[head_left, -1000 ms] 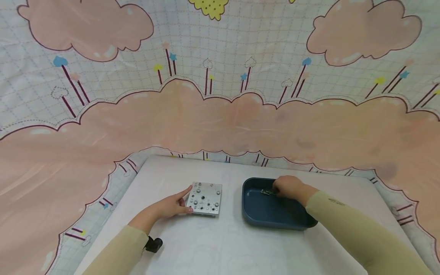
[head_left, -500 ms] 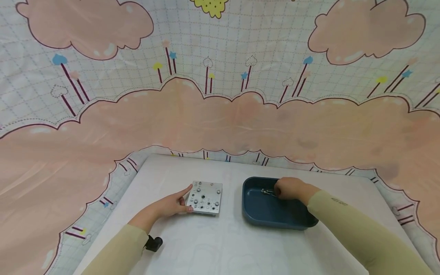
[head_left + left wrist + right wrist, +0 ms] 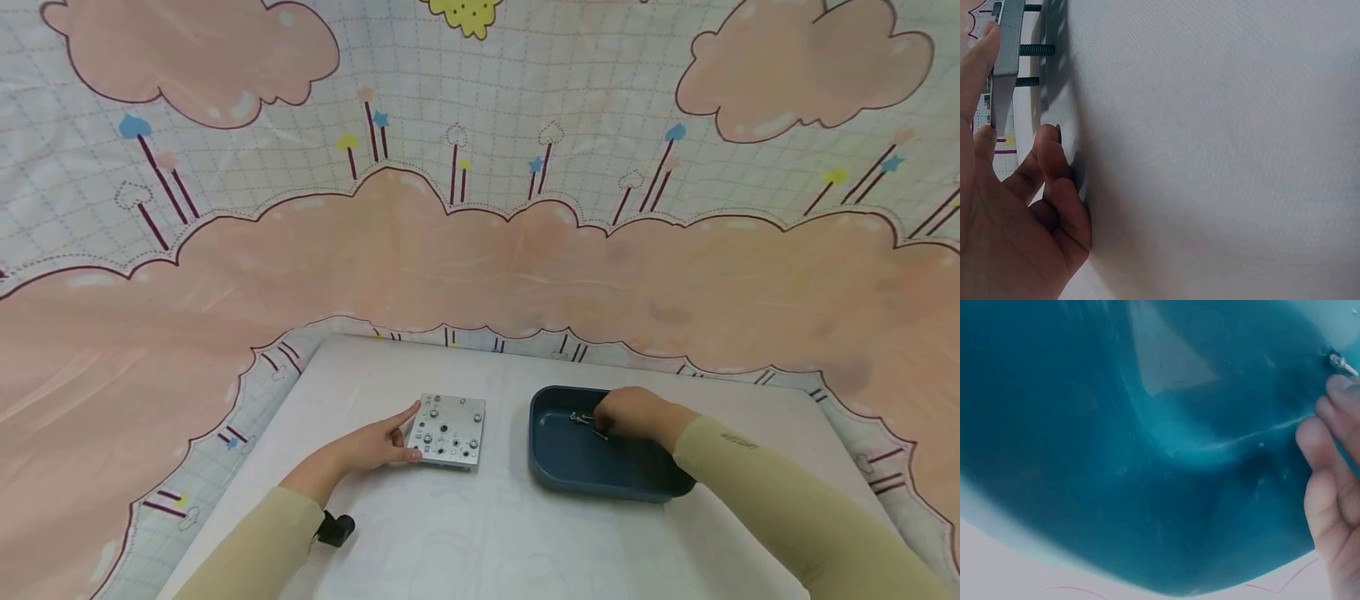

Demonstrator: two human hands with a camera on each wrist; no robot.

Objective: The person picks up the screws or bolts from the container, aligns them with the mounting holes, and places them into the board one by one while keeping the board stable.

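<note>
My left hand (image 3: 375, 446) grips the left edge of a silvery square metal plate (image 3: 459, 433), index finger at the far corner and thumb at the near one. Holes and bolt heads dot its top. From the left wrist, threaded bolts (image 3: 1037, 50) show sticking out of the plate's underside; my other fingers curl beneath the hand. My right hand (image 3: 633, 412) reaches into a dark blue tray (image 3: 555, 479) with its fingers bent down beside several small screws (image 3: 581, 417). In the right wrist view one screw (image 3: 1340, 361) lies right at the fingertips; whether they pinch one I cannot tell.
Both objects rest on a white-covered table (image 3: 480, 550), the plate left of the tray. A black wrist-camera mount (image 3: 335, 531) juts from the left sleeve. Behind the table hangs a patterned cloth (image 3: 480, 267) with clouds.
My right hand shifts slightly within the tray, and a screw beside its fingers now shows at a different angle. The left hand and the plate stay in place.
</note>
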